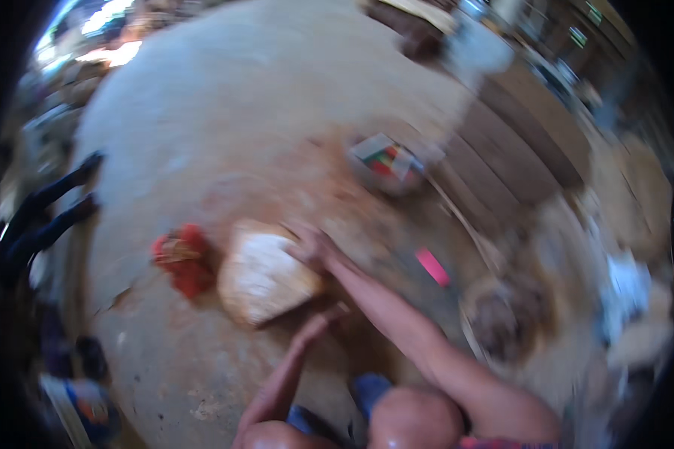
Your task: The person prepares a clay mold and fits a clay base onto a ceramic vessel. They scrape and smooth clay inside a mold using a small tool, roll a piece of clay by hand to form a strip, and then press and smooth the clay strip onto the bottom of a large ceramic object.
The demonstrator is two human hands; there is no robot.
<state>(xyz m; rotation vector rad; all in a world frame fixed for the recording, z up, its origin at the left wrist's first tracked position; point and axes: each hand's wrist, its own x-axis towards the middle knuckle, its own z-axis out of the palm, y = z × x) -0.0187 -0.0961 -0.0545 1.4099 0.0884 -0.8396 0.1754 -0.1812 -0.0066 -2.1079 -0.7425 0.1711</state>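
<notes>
Everything is smeared by motion. The right hand [312,247] lies on the far corner of a pale stone block [266,278] on the dirt floor [225,112]; how far its fingers curl I cannot tell. The left hand [318,323] touches the block's near edge, grip unclear. A red cloth [181,258] lies just beyond. With both hands only on its edges, the block could tip or slide, I'd say.

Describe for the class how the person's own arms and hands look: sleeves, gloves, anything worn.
Both forearms are bare, with no sleeves reaching them. The left hand and right hand wear no gloves. The picture is too blurred to tell rings or a watch. Blue cloth shows at the knees.
</notes>
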